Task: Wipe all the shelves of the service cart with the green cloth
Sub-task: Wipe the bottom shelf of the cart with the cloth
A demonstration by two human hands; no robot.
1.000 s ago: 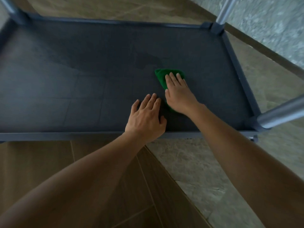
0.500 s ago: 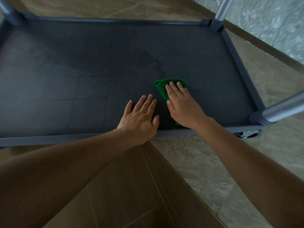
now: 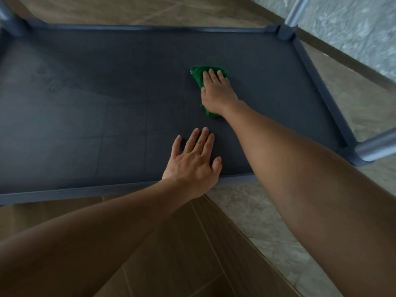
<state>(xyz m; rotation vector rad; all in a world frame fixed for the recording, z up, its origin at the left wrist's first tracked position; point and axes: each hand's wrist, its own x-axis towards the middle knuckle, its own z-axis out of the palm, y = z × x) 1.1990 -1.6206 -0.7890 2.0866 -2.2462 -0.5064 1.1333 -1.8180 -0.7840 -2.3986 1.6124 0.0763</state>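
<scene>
A dark blue-grey cart shelf (image 3: 85, 103) with a low raised rim fills the far half of the view, its faint square grid lines showing through the dull surface. Beneath and around it the floor (image 3: 242, 211) is pale stone-look tile meeting brown wood-look planks, and a mottled light wall (image 3: 353, 28) runs along the far right. Silver posts (image 3: 377, 148) rise from the shelf's corners and are cut off by the frame edges; the far left corner is blurred and dark. The green cloth (image 3: 198, 75) lies right of centre on the shelf, toward its far side, mostly covered by the right hand (image 3: 217, 93), which presses it flat with straight fingers laid over it, not curled round it. Only a wider far end past the fingertips and a narrow tail beside the wrist show, so its long axis runs near to far, leaning slightly left at the far end. The left hand (image 3: 192, 166) rests flat on the bare shelf by the near rim, fingers spread, holding nothing.
</scene>
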